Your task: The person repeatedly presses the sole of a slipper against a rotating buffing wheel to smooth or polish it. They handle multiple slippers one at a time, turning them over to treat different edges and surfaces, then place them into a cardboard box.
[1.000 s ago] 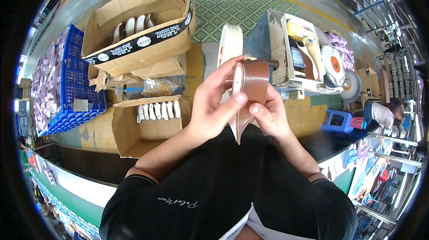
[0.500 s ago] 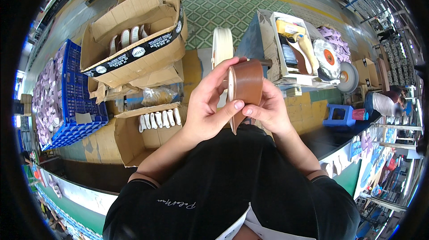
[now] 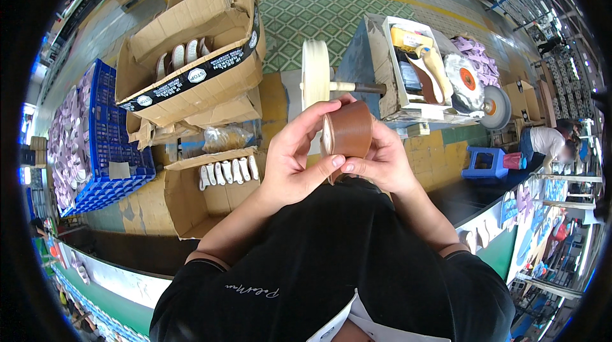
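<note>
Both my hands hold a brown, curved leather-like piece (image 3: 349,133) up in front of my chest. My left hand (image 3: 296,157) grips its left edge, thumb across the bottom and fingers curled over the top. My right hand (image 3: 381,162) supports it from the right and underneath. Just behind the piece stands a cream buffing wheel (image 3: 314,73) on a horizontal shaft.
A grey machine housing (image 3: 370,55) holds a tray of tools, with a second wheel (image 3: 496,107) at its right end. Cardboard boxes of white soles (image 3: 226,170) (image 3: 182,55) sit at left beside a blue crate (image 3: 105,144). A blue stool (image 3: 482,162) and a bent-over person (image 3: 542,141) are at right.
My hands and the brown piece have stayed together; the piece turned slightly, showing more of its broad face. My head shifted, so the surroundings slid in view.
</note>
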